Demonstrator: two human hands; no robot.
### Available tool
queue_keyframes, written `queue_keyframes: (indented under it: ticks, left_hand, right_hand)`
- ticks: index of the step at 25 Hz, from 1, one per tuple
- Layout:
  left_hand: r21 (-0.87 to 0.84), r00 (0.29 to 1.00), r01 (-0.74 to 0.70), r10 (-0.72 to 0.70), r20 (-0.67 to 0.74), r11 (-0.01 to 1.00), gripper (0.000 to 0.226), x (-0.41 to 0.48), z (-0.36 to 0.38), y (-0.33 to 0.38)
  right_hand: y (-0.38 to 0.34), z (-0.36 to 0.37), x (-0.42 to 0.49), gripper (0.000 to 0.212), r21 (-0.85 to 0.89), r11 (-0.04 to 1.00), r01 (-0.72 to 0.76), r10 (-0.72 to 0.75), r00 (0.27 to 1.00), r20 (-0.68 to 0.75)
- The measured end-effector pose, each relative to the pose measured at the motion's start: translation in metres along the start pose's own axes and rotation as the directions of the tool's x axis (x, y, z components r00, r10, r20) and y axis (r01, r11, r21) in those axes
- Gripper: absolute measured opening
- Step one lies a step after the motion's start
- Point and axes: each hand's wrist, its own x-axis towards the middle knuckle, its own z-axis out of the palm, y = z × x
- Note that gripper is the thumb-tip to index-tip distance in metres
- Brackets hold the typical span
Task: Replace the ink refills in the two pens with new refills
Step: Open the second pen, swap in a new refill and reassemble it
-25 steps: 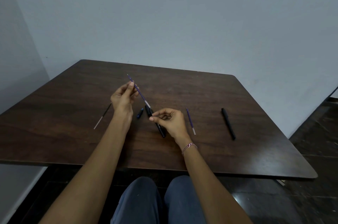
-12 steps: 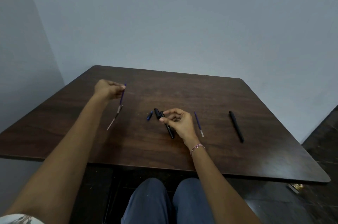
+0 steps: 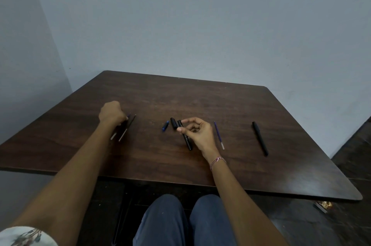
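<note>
Pen barrel [image 3: 187, 141]: pinched by right hand [image 3: 197, 132], just beside loose cap [image 3: 173, 123]
Purple refill [image 3: 113, 136]: gripped in curled left hand [image 3: 112, 115], beside second refill [image 3: 127, 128]

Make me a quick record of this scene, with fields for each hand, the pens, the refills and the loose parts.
Left hand: curled into a fist at the far ends of two thin refills; grip unclear
Right hand: pinches the open pen barrel
Second pen: black, lying alone on the right
Purple refill: on the table, just right of the right hand
Loose parts: short black piece and small blue piece, left of the barrel
</note>
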Motion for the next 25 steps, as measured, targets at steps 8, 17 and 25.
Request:
queue_keyframes:
  ticks: [8, 17, 25]
  left_hand:
    - [-0.110, 0.972, -0.142, 0.117, -0.205, 0.984, 0.022, -0.029, 0.000, 0.028]
    - [-0.921, 0.946, -0.094, 0.322, 0.035, 0.378, 0.022, -0.113, 0.080, 0.095]
    - [-0.934, 0.913, -0.161, 0.408, -0.018, 0.320, 0.026, -0.116, 0.093, 0.083]
  right_hand:
    - [0.003, -0.001, 0.001, 0.022, 0.008, 0.999, 0.034, -0.034, 0.999, -0.038]
    - [0.007, -0.004, 0.004, 0.023, 0.092, 0.991, 0.098, -0.079, 0.979, -0.188]
    - [0.008, -0.002, 0.003, 0.016, 0.072, 0.988, 0.134, -0.122, 0.980, -0.155]
